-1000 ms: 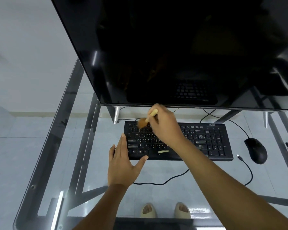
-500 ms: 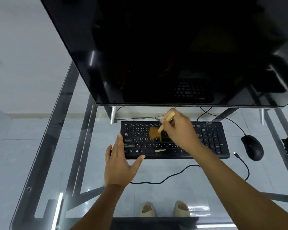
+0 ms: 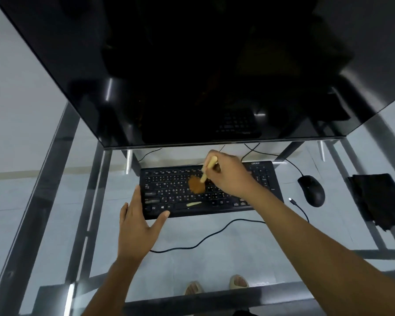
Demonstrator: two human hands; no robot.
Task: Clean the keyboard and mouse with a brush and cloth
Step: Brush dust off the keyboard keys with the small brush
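A black keyboard (image 3: 169,185) lies on the glass desk below the monitor. My right hand (image 3: 230,176) grips the pale handle of a small brush (image 3: 196,184), whose brown bristles press on the middle keys. My left hand (image 3: 138,224) lies flat with straight fingers against the keyboard's front left corner, thumb at its front edge. A black mouse (image 3: 311,190) sits to the right of the keyboard. Further right lies a folded black cloth (image 3: 379,199). A pale streak shows on the space bar (image 3: 193,204).
A large dark monitor (image 3: 192,76) hangs over the back of the glass desk (image 3: 214,252). A loose black cable (image 3: 214,233) curls in front of the keyboard, its plug end near the mouse. Metal frame bars show through the glass at left. Sandalled feet (image 3: 214,286) are visible below.
My right hand has swept the brush from the keyboard's upper left keys rightward and down onto the middle keys. My left hand has stayed at the front left corner.
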